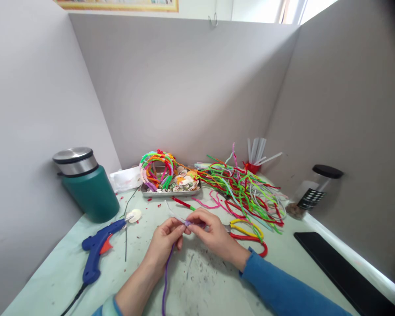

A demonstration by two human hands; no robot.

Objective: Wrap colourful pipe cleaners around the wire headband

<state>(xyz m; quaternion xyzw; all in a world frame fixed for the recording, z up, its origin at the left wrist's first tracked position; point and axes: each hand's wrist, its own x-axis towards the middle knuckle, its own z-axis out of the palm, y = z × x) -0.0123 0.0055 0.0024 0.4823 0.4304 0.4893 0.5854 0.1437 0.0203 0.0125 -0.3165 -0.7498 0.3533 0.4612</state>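
My left hand [166,240] and my right hand [213,232] meet over the middle of the pale green table. Both pinch a purple pipe cleaner [166,281], whose long tail trails down toward me under the left wrist. Its upper end [187,223] is wound around a thin clear stick [174,211] that slants up to the left between my fingertips. Fingers of both hands are closed in a pinch.
A blue glue gun [98,248] lies at left beside a shell [135,215] and a green flask [87,186]. A metal tray [171,192] holds shells and wrapped hoops. Loose pipe cleaners [246,191], red-yellow scissors [250,235], a jar [312,191] and a black slab [342,272] lie right.
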